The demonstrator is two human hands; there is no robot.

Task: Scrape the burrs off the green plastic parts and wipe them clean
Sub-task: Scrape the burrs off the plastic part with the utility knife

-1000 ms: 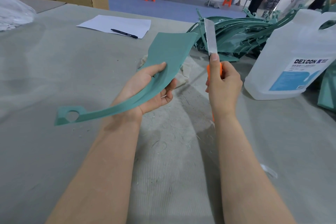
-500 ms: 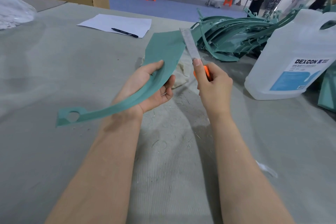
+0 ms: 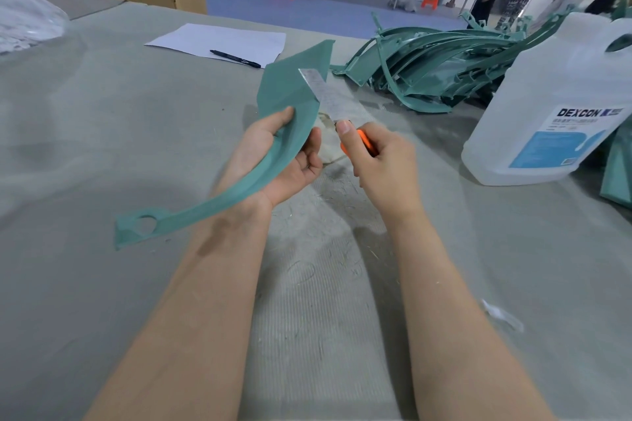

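Left hand (image 3: 273,161) fingers (image 3: 313,150) curl round the green plastic part (image 3: 290,102); right hand (image 3: 383,164) grips an orange-handled scraper (image 3: 328,97), blade against that part's edge. Beneath the part: grey tabletop (image 3: 102,133) with shavings. Right of it, a white jug (image 3: 561,96); beyond, piled green parts (image 3: 437,65).

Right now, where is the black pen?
In the head view, the black pen lies on the white paper sheet at the table's far side, left of the pile of green plastic parts.
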